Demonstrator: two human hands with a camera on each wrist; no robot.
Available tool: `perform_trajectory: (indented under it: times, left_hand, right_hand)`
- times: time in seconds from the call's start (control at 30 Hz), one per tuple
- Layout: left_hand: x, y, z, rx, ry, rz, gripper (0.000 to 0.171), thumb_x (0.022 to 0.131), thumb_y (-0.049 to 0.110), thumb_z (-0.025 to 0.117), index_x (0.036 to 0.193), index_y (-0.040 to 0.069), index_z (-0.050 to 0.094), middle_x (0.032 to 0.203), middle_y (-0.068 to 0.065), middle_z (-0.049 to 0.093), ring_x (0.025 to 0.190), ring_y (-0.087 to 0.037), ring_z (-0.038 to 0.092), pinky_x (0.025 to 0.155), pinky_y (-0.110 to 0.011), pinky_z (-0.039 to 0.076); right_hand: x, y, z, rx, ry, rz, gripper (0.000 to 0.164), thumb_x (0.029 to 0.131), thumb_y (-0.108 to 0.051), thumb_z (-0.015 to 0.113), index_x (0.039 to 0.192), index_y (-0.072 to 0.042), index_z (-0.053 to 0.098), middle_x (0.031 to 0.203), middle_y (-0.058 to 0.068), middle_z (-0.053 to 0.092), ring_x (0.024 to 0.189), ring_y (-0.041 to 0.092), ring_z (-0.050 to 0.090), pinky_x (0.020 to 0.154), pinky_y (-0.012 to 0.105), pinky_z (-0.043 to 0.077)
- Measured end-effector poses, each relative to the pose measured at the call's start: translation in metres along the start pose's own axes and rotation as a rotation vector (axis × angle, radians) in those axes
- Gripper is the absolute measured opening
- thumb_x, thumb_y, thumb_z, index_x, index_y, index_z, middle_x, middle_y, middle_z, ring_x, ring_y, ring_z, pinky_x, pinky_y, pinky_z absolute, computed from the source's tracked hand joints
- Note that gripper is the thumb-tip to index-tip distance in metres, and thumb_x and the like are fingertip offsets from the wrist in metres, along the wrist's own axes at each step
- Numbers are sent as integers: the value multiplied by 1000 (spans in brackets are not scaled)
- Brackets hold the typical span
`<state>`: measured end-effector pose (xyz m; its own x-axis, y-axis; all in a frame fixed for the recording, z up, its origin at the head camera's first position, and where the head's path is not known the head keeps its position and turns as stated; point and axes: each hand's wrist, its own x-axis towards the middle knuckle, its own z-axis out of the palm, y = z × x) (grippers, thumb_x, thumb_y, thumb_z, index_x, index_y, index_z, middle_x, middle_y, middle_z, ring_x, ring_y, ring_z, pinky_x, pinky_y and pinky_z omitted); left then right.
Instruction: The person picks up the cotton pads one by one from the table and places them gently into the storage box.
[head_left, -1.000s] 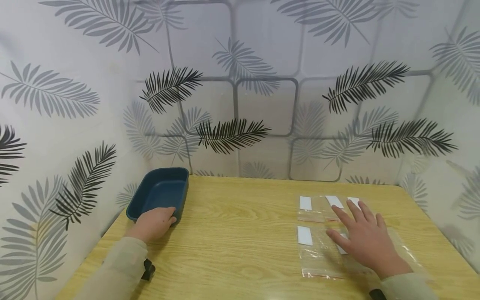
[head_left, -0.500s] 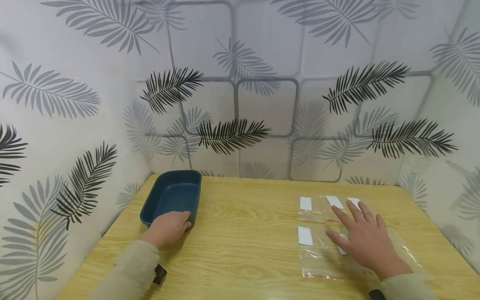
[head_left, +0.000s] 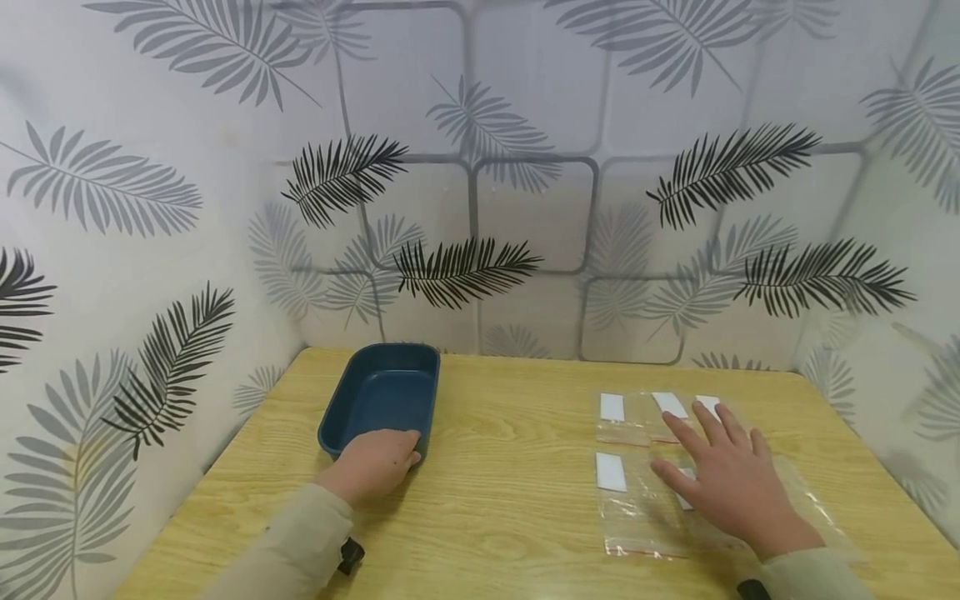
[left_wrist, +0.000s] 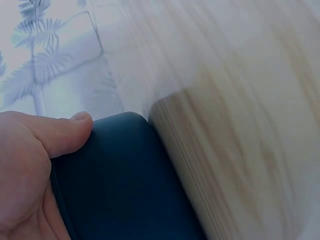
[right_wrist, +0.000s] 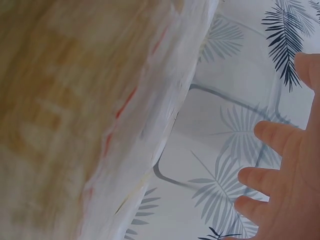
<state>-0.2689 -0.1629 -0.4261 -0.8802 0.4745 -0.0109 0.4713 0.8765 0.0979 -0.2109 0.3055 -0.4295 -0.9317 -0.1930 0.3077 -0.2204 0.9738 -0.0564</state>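
A dark blue rectangular plastic tub [head_left: 393, 398] stands on the left half of the table, with nothing seen inside. My left hand [head_left: 371, 465] grips its near wall; in the left wrist view the thumb presses against the tub's outer side [left_wrist: 120, 175]. Over on the right, clear zip bags [head_left: 641, 529] with red seal lines lie flat in two rows, each showing a white patch [head_left: 611, 472]. Above or on these bags my right hand [head_left: 731, 487] lies palm down, fingers spread, hiding part of them. Whether it touches them I cannot tell.
The wood-grain table [head_left: 510, 467] reaches back to a wall [head_left: 525, 217] covered in leaf-patterned sheeting, which also runs along the left and right sides. A black strap piece [head_left: 350, 556] shows below my left wrist.
My left hand has slid the tub to the right along the table, away from the left edge. The right hand and the bags have stayed in place.
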Motion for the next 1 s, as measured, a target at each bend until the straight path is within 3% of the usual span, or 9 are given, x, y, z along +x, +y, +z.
perform_trajectory:
  times: [0.33, 0.67, 1.0]
  left_hand:
    - [8, 28, 2, -8, -8, 66, 13, 105, 21, 57, 101, 9, 60, 93, -8, 67, 93, -30, 68, 80, -46, 54]
    - [13, 48, 5, -13, -13, 113, 16, 104, 20, 59, 91, 12, 54, 79, -2, 60, 78, -25, 64, 68, -42, 52]
    - [22, 84, 8, 17, -19, 147, 22, 104, 23, 59, 85, 15, 52, 71, 2, 53, 68, -17, 60, 61, -36, 49]
  right_hand:
    - [0, 0, 3, 7, 0, 1, 75, 95, -68, 51, 151, -18, 48, 157, 24, 33, 143, 52, 21, 101, 79, 18]
    - [1, -3, 2, 1, -10, -9, 75, 96, -69, 50, 151, -18, 47, 157, 24, 33, 143, 51, 22, 102, 78, 20]
    - [2, -5, 0, 9, -36, -2, 77, 96, -70, 49, 152, -18, 47, 159, 24, 30, 144, 52, 21, 102, 79, 18]
